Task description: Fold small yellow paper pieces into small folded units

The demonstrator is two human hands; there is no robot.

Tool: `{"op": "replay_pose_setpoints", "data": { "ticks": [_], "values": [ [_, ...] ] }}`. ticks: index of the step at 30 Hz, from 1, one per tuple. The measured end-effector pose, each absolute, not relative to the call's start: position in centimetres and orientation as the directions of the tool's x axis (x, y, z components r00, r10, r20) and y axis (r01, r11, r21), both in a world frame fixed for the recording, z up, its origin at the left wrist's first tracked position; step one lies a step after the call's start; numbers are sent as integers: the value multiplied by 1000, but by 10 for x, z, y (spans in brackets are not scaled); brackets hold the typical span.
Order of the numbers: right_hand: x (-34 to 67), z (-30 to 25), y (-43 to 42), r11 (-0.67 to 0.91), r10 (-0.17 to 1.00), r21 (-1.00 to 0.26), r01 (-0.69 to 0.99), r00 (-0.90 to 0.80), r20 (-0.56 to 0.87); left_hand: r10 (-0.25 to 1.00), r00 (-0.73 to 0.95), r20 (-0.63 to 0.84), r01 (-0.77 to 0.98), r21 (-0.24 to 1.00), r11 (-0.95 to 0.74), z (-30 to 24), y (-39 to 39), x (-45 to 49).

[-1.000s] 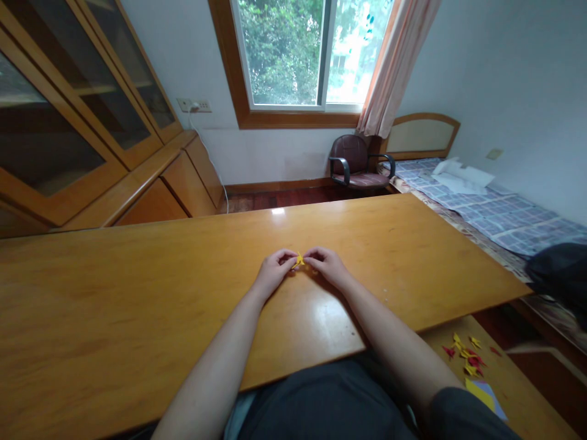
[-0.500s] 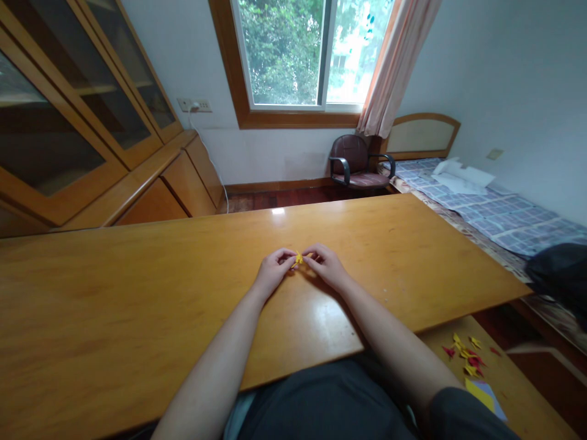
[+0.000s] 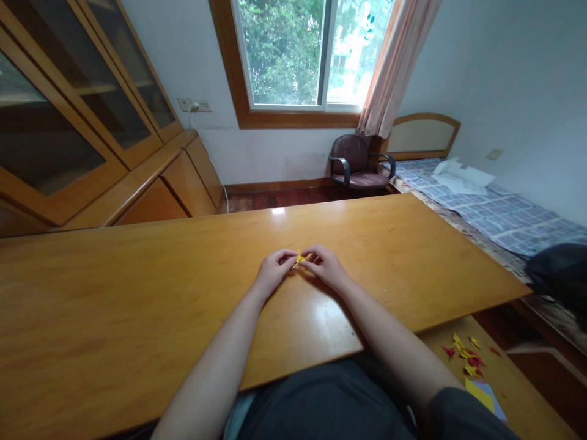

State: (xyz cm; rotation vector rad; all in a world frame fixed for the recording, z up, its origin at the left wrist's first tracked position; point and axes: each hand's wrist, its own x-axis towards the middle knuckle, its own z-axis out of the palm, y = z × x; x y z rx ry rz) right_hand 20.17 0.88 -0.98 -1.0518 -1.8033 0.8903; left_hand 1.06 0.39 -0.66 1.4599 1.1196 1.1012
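A small yellow folded paper crane (image 3: 299,260) is held between my two hands, just above the middle of the wooden table (image 3: 151,293). My left hand (image 3: 275,269) pinches its left side between thumb and fingers. From the other side, my right hand (image 3: 323,265) grips it with thumb and forefinger. Thin pointed tips of yellow paper stick out above and below the fingertips. The fingers cover part of the folds, so the exact shape is hard to make out.
On a lower wooden surface at the right lie several red and yellow folded paper pieces (image 3: 468,355) and a small stack of coloured paper sheets (image 3: 487,397). Beyond the table stand a chair (image 3: 351,160), a bed (image 3: 513,214) and a glass-fronted cabinet (image 3: 110,159).
The yellow paper shows a little differently between my fingertips, with more of it visible toward the right. My right thumb has shifted slightly; both arms stay in place.
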Motion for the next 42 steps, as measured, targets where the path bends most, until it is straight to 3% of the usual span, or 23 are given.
{"op": "replay_pose_setpoints", "data": {
  "ticks": [12, 22, 33, 42],
  "values": [
    [203, -9, 14, 275, 919, -945, 177, -338, 205, 972, 187, 145, 168, 970, -177, -7, 4, 9],
    [206, -6, 12, 142, 927, -988, 67, -358, 109, 970, 234, 70, 61, 994, -86, -5, 1, 11],
    [208, -9, 13, 95, 923, -995, -12, -374, 93, 961, 266, 76, -51, 997, -65, -3, 1, 11],
    [207, -6, 14, 55, 936, -994, -96, -341, 85, 968, 221, 119, -39, 993, -113, -7, 2, 13]
  ]
}}
